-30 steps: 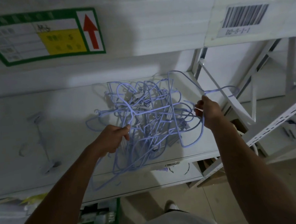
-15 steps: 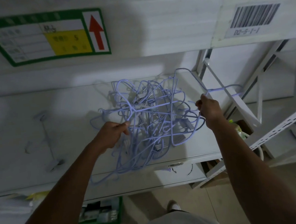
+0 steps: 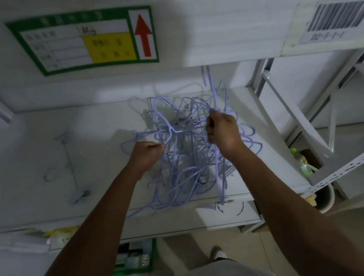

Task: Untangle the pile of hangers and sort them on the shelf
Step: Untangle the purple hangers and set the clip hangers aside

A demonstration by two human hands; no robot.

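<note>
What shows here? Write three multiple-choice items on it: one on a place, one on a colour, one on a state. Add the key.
1. The white hanger lies on the shelf:
A) left of the pile
B) right of the pile
C) on top of the pile

2. The pile's hangers are:
A) red
B) lilac
C) green

3. The pile's hangers are:
A) lined up in a neat row
B) tangled together
C) hung from a rail

Key:
1 A, it lies alone at the shelf's left, apart from the pile.
2 B, every wire in the pile is pale purple.
3 B, the wires loop through one another in one knot.
</note>
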